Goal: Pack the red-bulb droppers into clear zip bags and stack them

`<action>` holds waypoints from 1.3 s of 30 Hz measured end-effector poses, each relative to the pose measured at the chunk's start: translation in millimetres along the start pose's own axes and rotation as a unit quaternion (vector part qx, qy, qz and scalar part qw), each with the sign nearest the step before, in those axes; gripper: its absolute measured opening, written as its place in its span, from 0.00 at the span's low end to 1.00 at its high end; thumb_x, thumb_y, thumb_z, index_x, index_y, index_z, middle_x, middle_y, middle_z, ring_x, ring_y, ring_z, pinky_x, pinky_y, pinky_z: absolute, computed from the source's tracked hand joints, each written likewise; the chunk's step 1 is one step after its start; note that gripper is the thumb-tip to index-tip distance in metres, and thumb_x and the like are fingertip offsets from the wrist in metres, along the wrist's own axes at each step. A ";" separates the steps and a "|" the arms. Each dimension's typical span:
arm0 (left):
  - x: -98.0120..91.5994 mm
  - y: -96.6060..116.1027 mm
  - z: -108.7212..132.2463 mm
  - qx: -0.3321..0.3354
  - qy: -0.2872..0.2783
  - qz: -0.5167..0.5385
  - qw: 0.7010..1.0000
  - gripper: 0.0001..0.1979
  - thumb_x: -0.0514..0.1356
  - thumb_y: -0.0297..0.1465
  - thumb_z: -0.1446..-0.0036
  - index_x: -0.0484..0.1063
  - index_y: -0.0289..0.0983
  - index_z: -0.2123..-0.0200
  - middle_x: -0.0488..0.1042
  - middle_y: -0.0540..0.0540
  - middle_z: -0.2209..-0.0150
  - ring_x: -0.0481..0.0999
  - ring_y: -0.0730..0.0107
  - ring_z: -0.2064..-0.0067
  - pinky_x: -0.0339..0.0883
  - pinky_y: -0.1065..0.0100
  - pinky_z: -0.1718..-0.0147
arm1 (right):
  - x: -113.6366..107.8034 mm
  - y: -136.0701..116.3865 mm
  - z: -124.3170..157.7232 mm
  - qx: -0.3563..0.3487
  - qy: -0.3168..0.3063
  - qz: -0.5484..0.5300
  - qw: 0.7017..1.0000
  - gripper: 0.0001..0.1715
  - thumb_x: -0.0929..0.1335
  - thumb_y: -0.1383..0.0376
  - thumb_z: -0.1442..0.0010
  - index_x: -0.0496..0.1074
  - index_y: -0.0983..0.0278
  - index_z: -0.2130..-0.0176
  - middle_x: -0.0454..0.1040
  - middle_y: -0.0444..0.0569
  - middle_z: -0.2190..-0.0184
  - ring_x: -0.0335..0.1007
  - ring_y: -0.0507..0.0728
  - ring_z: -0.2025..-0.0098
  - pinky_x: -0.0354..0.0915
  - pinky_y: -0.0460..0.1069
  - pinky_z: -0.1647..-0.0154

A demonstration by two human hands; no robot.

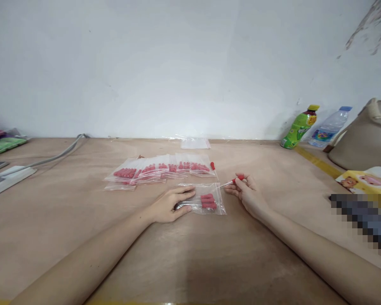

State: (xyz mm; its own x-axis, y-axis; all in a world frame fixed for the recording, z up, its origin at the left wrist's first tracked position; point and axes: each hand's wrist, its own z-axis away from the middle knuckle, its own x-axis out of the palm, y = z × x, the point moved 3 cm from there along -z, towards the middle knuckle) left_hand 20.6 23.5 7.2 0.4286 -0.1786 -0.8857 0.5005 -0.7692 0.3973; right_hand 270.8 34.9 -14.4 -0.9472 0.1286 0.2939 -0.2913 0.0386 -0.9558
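My left hand (pixel 174 204) lies on the left end of a clear zip bag (pixel 195 209), its fingers stretched out and the thumb apart. Inside this bag are several droppers with red bulbs (pixel 208 201), their bulbs toward the right end. My right hand (pixel 246 192) pinches another dropper (pixel 236 179) by its red bulb. Its thin tip points left, at the bag's right end; whether it is inside the bag I cannot tell. A loose dropper (pixel 212 166) lies just behind the bag. Further back, overlapping filled zip bags (pixel 160 168) form a row.
Flat clear bags (pixel 195 144) lie by the wall. A green-labelled bottle (pixel 298 127), a water bottle (pixel 330 127) and a beige bag (pixel 362 140) stand at the right. At the left are a grey cable (pixel 57 156), a white strip (pixel 12 180) and coloured packets (pixel 6 144).
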 end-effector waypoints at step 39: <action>-2.4 2.8 0.0 -0.014 0.005 -0.013 1.000 0.28 0.54 0.37 0.41 0.50 0.42 0.39 0.55 0.44 0.39 0.57 0.59 0.40 0.55 0.57 0.43 | 32.6 6.2 -3.4 0.007 -0.204 0.358 0.911 0.18 0.67 0.51 0.50 0.72 0.63 0.76 0.67 0.43 0.84 0.65 0.53 0.77 0.62 0.46 0.77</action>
State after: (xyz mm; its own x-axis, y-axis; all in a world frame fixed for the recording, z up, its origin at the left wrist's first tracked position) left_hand 21.0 21.8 10.4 0.4218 -0.1526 -0.8938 0.5329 -0.7558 0.3805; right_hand 238.7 42.7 -10.7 -0.8654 -0.2627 -0.4266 0.4223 0.0756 -0.9033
